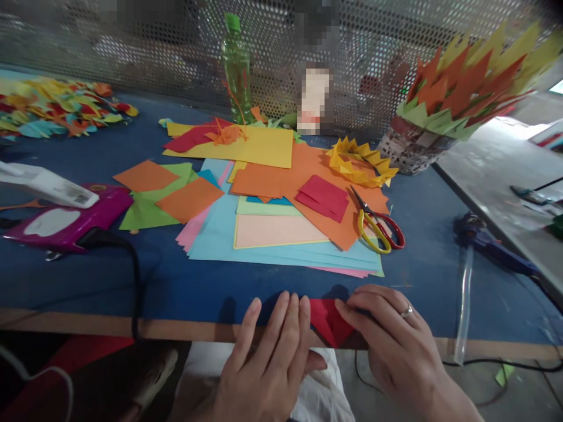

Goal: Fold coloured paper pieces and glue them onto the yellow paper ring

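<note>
A small piece of red paper point(329, 322), folded to a point at its lower edge, lies at the table's front edge between my two hands. My left hand point(277, 357) is open, its fingers stretched out over the table edge and its forefinger side against the paper's left side. From the right, my right hand point(396, 334) has its thumb and bent fingers closed on the paper's upper right corner; a ring is on one finger. Beyond them lies a stack of light blue sheets point(281, 255). Scissors point(373, 225) with red and yellow handles rest on orange paper point(308, 161).
A glue gun point(497, 243) with a clear glue stick lies right. At left are a purple device point(74, 220) with a black cord and colourful paper scraps point(57, 108). A green bottle point(236, 70), yellow paper ring point(360, 161) and pointed-paper pot point(417, 140) stand behind.
</note>
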The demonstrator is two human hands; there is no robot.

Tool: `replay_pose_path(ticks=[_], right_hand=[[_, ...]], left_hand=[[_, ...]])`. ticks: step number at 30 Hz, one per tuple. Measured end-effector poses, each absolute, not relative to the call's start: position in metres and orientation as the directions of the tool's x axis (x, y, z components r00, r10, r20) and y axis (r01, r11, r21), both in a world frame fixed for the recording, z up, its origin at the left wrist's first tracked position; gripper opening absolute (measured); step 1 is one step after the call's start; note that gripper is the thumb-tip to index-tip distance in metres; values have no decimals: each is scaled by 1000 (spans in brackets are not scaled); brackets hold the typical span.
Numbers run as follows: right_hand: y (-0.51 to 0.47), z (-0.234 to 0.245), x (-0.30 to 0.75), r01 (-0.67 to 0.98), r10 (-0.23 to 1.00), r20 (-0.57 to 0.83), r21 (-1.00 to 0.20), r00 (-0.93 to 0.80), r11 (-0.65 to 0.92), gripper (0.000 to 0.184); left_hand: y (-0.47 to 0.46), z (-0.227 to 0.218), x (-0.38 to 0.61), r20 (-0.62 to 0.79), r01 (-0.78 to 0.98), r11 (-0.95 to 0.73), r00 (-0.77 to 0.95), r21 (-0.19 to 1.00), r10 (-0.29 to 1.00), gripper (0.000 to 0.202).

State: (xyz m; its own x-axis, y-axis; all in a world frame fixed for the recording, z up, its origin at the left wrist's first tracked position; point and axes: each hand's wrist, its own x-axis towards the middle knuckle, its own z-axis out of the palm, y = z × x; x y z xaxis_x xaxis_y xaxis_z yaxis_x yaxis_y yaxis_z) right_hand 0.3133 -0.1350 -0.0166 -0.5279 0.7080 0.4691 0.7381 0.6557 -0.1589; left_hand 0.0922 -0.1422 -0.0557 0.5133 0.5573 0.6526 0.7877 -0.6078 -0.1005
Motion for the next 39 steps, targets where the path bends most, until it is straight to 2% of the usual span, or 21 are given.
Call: replay_pose_path(ticks=[10, 16, 20, 26, 33, 39], right_hand=[[-145, -21, 317, 790, 778, 490, -253, -394, 559, 43], [-150, -20, 314, 747, 752, 489, -264, -442, 611, 44], [-151, -20, 312, 738, 753, 419, -239, -507, 631, 42], [-149, -18, 306, 747, 757, 457, -255, -466, 614, 35], [-148, -21, 298, 743, 732, 520, -248, -439, 622, 28], [-151, -24, 306, 716, 720, 531, -269, -447, 644, 28]], left_hand=[[-142, -57, 95, 659, 786, -616, 496, -63, 565, 50], [-142, -58, 93, 667, 786, -616, 488, -55, 563, 50], [-143, -58, 92, 661, 789, -615, 462, -1, 592, 50], [-145, -55, 97, 658, 790, -604, 402, 102, 637, 43], [-141, -59, 103, 714, 629, -757, 448, 175, 538, 32], [-136, -51, 100, 713, 612, -769, 455, 184, 533, 29]])
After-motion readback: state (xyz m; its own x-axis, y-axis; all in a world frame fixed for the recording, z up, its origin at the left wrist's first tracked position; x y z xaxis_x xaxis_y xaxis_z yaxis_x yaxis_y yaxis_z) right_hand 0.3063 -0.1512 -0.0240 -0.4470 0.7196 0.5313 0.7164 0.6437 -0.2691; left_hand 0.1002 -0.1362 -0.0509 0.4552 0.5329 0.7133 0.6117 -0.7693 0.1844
